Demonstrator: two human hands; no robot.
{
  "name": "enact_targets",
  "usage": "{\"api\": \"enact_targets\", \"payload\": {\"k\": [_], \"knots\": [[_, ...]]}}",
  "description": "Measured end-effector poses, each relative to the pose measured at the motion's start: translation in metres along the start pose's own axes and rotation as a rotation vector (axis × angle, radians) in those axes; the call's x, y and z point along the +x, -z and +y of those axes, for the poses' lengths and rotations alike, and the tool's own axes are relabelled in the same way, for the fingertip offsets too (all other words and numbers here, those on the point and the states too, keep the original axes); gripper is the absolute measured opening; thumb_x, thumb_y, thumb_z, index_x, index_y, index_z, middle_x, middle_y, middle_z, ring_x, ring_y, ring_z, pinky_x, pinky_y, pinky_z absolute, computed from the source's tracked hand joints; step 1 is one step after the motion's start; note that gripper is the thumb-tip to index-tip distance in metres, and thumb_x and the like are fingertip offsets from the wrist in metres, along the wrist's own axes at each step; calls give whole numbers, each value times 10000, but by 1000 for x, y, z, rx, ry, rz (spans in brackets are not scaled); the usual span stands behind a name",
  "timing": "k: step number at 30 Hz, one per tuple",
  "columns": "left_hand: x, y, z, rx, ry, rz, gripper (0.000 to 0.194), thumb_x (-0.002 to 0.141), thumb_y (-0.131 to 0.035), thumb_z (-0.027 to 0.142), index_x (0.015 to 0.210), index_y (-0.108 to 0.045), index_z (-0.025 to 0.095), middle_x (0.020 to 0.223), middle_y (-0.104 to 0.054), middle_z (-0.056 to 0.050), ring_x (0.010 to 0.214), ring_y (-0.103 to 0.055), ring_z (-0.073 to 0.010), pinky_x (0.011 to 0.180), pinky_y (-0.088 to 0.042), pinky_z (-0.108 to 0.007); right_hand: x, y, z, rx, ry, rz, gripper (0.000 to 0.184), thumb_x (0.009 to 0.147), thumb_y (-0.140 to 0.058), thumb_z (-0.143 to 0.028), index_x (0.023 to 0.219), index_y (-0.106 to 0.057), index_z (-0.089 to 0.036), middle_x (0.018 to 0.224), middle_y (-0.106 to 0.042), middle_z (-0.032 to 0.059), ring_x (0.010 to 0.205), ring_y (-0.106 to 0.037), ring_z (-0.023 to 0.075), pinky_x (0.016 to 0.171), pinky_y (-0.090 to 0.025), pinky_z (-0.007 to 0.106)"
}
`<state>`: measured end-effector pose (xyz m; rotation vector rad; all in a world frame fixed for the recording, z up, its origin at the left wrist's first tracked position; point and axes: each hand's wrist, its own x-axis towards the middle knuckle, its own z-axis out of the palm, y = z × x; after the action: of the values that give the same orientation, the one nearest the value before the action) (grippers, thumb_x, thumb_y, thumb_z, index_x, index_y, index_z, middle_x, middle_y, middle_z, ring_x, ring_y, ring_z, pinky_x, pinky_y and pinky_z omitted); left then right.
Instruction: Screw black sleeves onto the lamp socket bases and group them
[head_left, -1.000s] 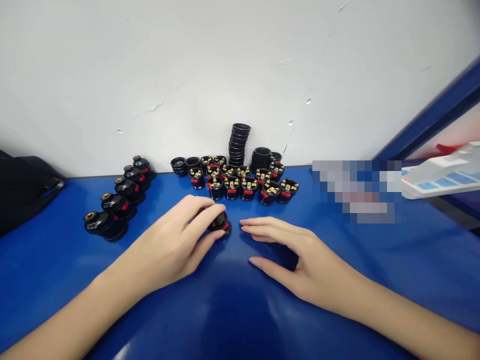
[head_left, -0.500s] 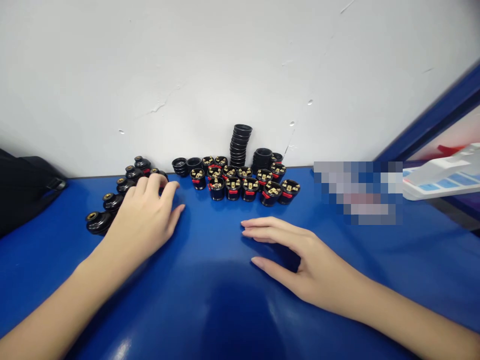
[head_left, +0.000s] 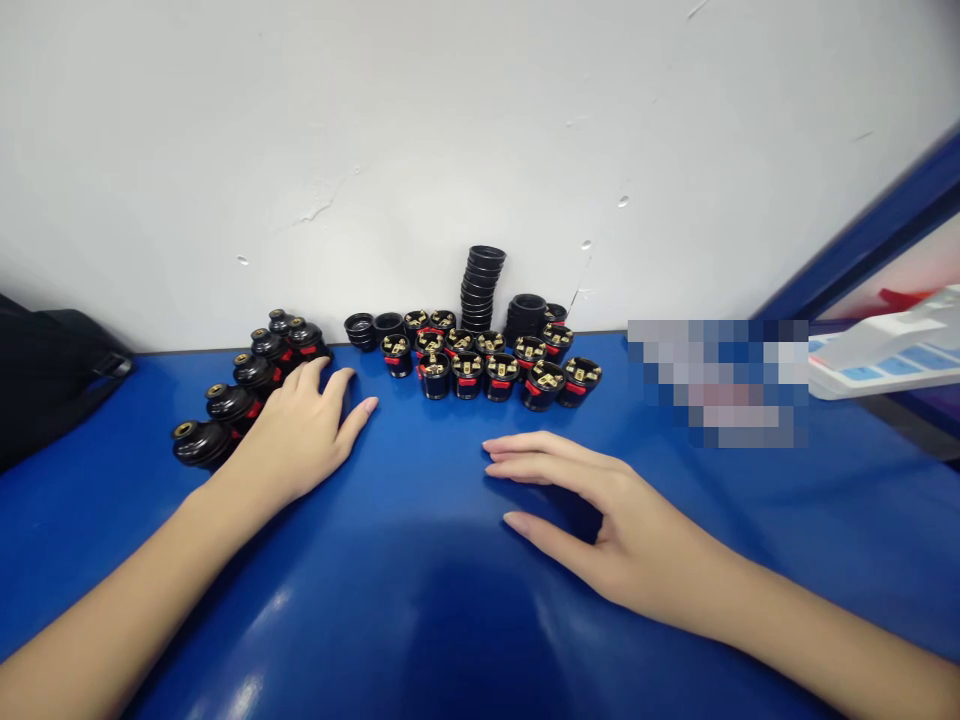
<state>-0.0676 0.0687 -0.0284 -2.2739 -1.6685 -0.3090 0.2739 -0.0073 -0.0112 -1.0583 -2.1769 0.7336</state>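
Note:
On the left of the blue table, a slanting group of black domed lamp holders with brass top holes and red parts stands beside my left hand. That hand is open and empty, its fingers apart, just in front of the lamp holder at the group's far right end. At centre, several open black lamp holder bodies show brass contacts inside and red pieces on their sides. My right hand hovers or rests in front of them, open, thumb apart from the fingers, holding nothing.
Behind the bodies rises a leaning stack of black threaded rings, with a shorter ring stack to its right. Two loose black rings stand left. A black bag lies far left, a white tray far right, near a blurred patch.
My left hand has drawn back slightly from the far right lamp holder, which now shows fully, and its fingers have loosened. My right hand has stayed in place.

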Motion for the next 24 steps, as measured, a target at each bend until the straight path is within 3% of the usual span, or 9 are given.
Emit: {"api": "enact_targets", "payload": {"k": [5, 11, 14, 17, 20, 24], "knots": [[3, -6, -4, -21, 0, -19, 761, 1123, -312, 619, 1486, -601, 16, 1580, -524, -344, 1515, -533, -475, 1264, -452, -615, 1, 0, -1, 2, -6, -14, 293, 1025, -704, -269, 1297, -815, -277, 1473, -759, 101, 1324, -762, 279, 1124, -639, 411], [8, 0, -3, -55, 0, -48, 738, 1122, -363, 582, 1534, -553, -1, 1613, -521, -342, 1527, -530, -480, 1247, -476, -622, 0, 1, -2, -1, -5, -7, 289, 1017, -711, -256, 1284, -819, -283, 1464, -764, 99, 1314, -770, 282, 1134, -632, 413], [11, 7, 5, -84, -79, 45, 715, 1121, -435, 500, 1620, -433, -12, 1659, -488, -322, 1554, -510, -450, 1276, -454, -603, 0, 0, -2, -9, 7, -4, 288, 1015, -713, -249, 1280, -820, -286, 1456, -767, 101, 1311, -772, 286, 1117, -640, 412], [13, 11, 16, -144, -229, 101, 718, 1125, -486, 404, 1697, -298, 13, 1772, -344, -292, 1649, -397, -396, 1342, -389, -565, 0, 0, -2, -10, 11, 1, 283, 1015, -714, -238, 1274, -819, -282, 1452, -768, 102, 1310, -771, 277, 1130, -629, 407], [15, 12, 23, -192, -311, 101, 686, 1126, -500, 355, 1710, -297, 57, 1803, -299, -268, 1676, -354, -381, 1357, -378, -563, 0, -1, -2, -7, 19, 2, 270, 1018, -713, -238, 1265, -818, -268, 1445, -769, 107, 1319, -765, 267, 1153, -611, 410], [16, 12, 25, -201, -311, 113, 668, 1115, -524, 351, 1699, -340, 85, 1774, -363, -265, 1637, -423, -401, 1327, -427, -591, 0, 0, -2, -5, 13, -7, 268, 1025, -702, -230, 1267, -816, -250, 1454, -760, 118, 1324, -761, 255, 1162, -604, 405]]}}
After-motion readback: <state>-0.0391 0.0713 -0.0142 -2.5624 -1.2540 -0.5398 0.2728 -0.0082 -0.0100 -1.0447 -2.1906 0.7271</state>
